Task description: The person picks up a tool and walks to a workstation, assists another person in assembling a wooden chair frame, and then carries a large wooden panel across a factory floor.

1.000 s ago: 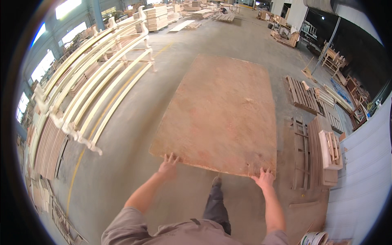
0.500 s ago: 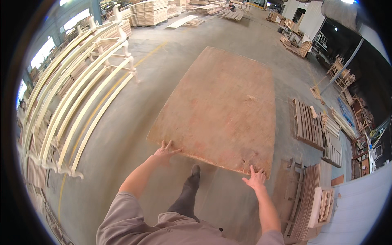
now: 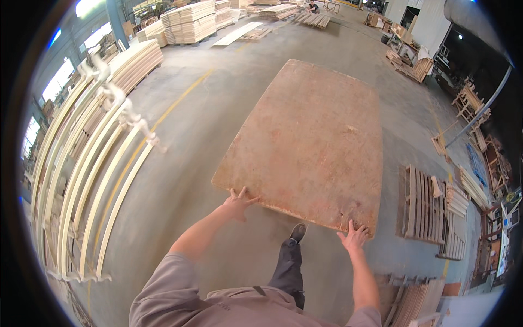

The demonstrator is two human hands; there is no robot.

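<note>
A large, worn, brownish-red flat board with scuffs stretches ahead of me above the floor; what carries it is hidden beneath. At its near left corner, my left hand rests on the edge, fingers spread over the top. My right hand lies at the near right corner in the same manner, its fingers apart and touching the top face. Both arms reach forward. Below the near edge, one dark shoe of mine is stepping forward.
Long pale wooden rails with curved ends stand at the left. Slatted pallets lie on the right, with stacked boards nearer. Timber stacks and a crouching person are far ahead. A yellow line crosses the floor.
I have walked forward with the board, both hands staying on its near edge. The rails and pallets have slid back past me, and my forward foot has changed.
</note>
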